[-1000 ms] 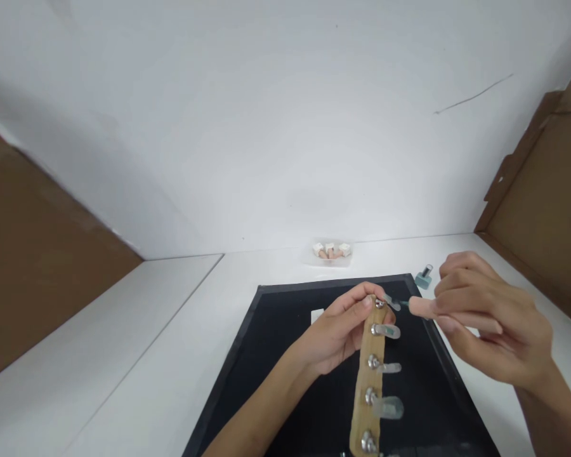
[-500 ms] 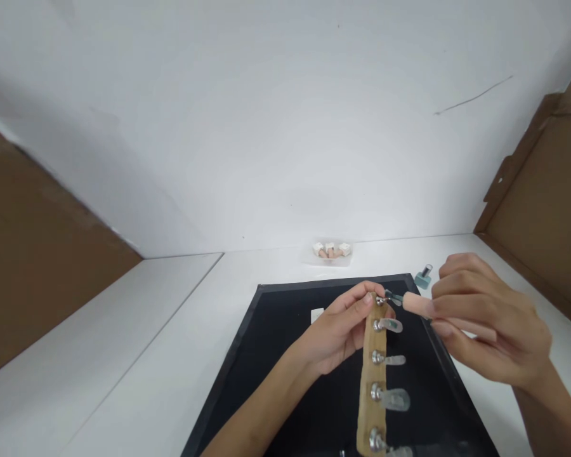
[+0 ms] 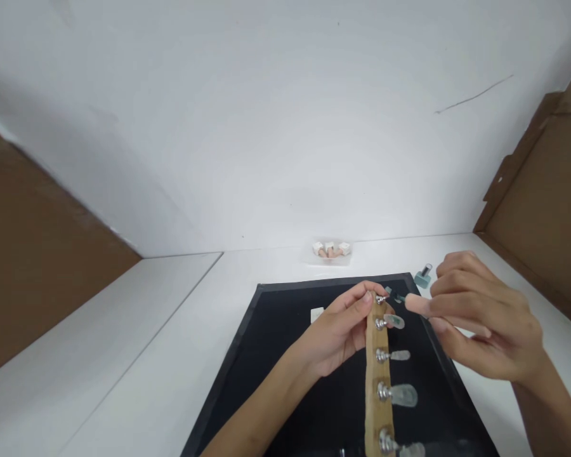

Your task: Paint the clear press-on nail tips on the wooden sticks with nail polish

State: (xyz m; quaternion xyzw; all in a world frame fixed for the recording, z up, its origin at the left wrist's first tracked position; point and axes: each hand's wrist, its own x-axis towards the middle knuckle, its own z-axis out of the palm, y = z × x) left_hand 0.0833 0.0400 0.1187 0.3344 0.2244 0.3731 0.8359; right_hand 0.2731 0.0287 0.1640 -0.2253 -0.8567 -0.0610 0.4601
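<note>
My left hand (image 3: 340, 327) is closed round the far end of a wooden strip (image 3: 372, 381), thumb on top and fingers behind. Silver studs (image 3: 383, 390) stand along the strip, and clear false nails (image 3: 403, 395) stick out to the right from them. The second nail from the far end (image 3: 394, 321) bears a green patch. My right hand (image 3: 485, 311) pinches a pale pink handled tool (image 3: 416, 304) whose dark tip (image 3: 400, 297) is at the farthest nail (image 3: 389, 292). Whether the tip touches that nail, I cannot tell. The tool's exact kind is unclear.
Beneath my hands lies a black mat (image 3: 271, 330) on a white table (image 3: 152, 355). A teal nail polish bottle (image 3: 423, 277) stands at the mat's far right corner. Behind is a clear tray (image 3: 332, 259) with white-and-pink pieces. A white piece (image 3: 316, 314) rests on the mat. Cardboard walls (image 3: 547, 209) flank the table.
The near end of the wooden strip has swung slightly to the right. My right hand has shifted a little to the left, and the tool's tip has changed position slightly by the farthest nail.
</note>
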